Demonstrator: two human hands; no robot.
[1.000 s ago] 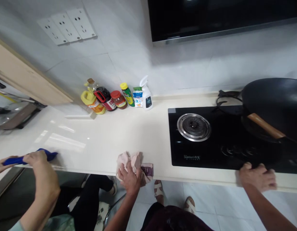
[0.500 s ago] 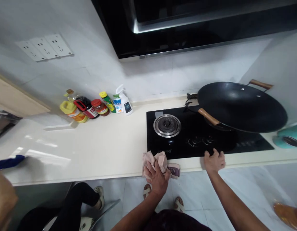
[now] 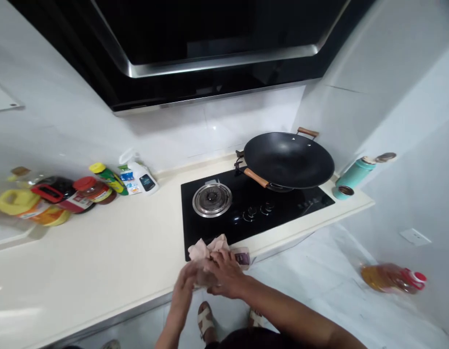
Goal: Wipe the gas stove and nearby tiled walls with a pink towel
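Observation:
A crumpled pale pink cloth point(image 3: 209, 248) lies at the front edge of the black gas hob point(image 3: 228, 225), by its left corner. My right hand point(image 3: 227, 275) has its fingers bent over the cloth, gripping it. Close on its left is my left hand point(image 3: 184, 286), at the near side of the cloth; motion blur smears its fingers, so its hold on the cloth is unclear. A purple-and-white patch point(image 3: 242, 257) shows beside the cloth, partly behind my right hand.
A black wok point(image 3: 288, 160) with wooden handles sits on the right burner. Bottles, including a white spray bottle point(image 3: 144, 178), line the wall at left. Turquoise containers point(image 3: 356, 173) stand at the counter's right end. An oil bottle point(image 3: 392, 278) is on the floor. The range hood point(image 3: 210, 92) hangs overhead.
The view has swung to the right. My right hand has left the hob's front edge and come over to the cloth, next to my left hand. Another person's arm at left is out of view.

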